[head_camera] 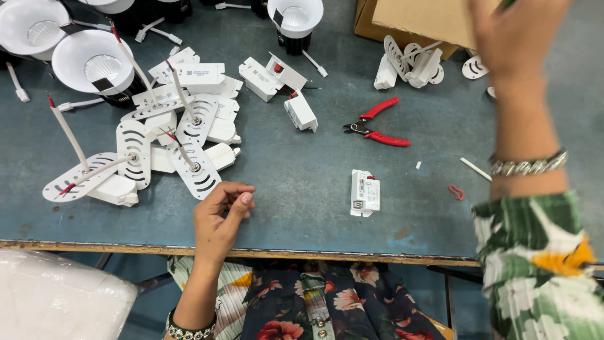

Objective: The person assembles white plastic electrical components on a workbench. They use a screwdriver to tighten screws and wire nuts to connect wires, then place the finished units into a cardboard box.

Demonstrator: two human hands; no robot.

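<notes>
My left hand (218, 217) hovers over the front of the blue-grey worktable (302, 170), fingers curled and pinched together with nothing visible in them. It is just below a pile of white oval slotted plates with wires (157, 148). My right hand (513, 34) is raised at the top right, reaching into a cardboard box (412, 19); its fingers are cut off by the frame edge. A small white driver box (365, 192) lies alone between the two hands. Red-handled pliers (376, 124) rest further back.
White round downlight housings (88, 63) stand at the back left, another (294, 17) at the back centre. Opened white driver boxes (277, 79) lie mid-table. White brackets (409, 63) sit by the box. A small red wire loop (456, 191) and a white tube piece (475, 169) lie at right.
</notes>
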